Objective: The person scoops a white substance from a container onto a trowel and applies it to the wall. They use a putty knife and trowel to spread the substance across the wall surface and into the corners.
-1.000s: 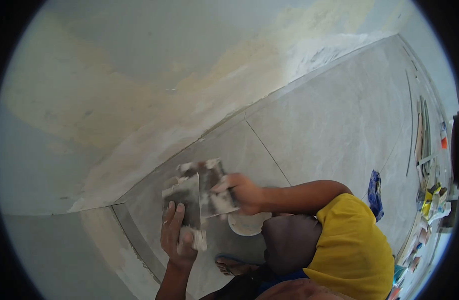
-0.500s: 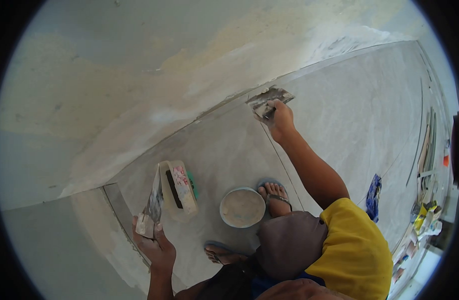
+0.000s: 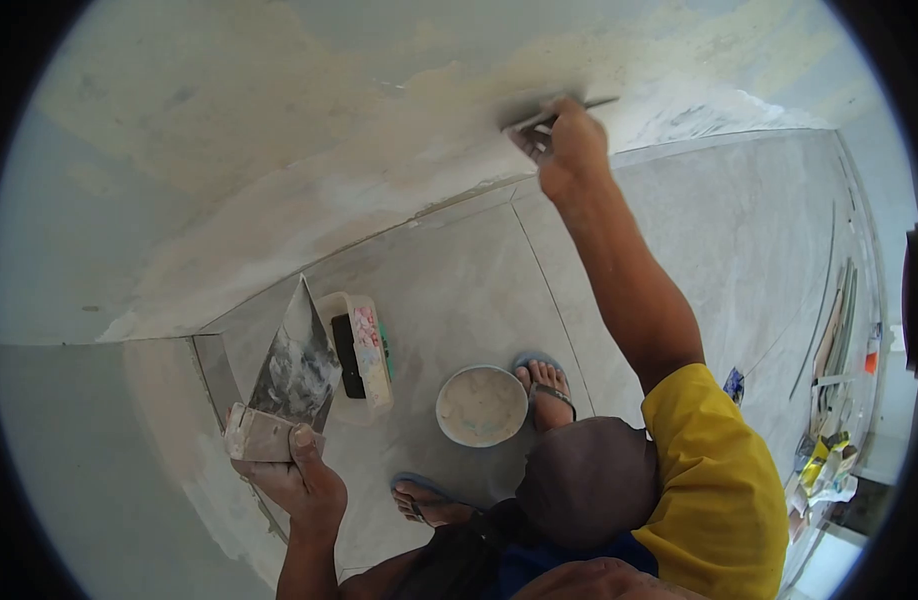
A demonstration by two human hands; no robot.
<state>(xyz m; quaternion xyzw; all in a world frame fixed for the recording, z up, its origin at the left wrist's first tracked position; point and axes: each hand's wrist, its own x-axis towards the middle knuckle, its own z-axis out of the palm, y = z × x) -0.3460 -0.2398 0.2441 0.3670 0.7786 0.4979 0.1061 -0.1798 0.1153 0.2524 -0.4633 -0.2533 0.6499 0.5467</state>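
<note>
My right hand is closed around a putty knife, whose blade edge lies against or very close to the wall; motion smears it somewhat. Pale patches of filler cover the lower wall there. At lower left my left hand grips the filler-crusted handle of a wide putty knife. Its broad metal blade points up and away, smeared with white filler. On the floor between my feet and the wall stands a round bucket with greyish filler in it.
A translucent plastic container with a black strip stands beyond the left blade. Long strips and a heap of bags and scraps lie along the right side. A blue wrapper is on the tiled floor.
My right hand has moved up from above the floor to the wall with its putty knife. My left hand has shifted left and turned its blade face more toward me.
</note>
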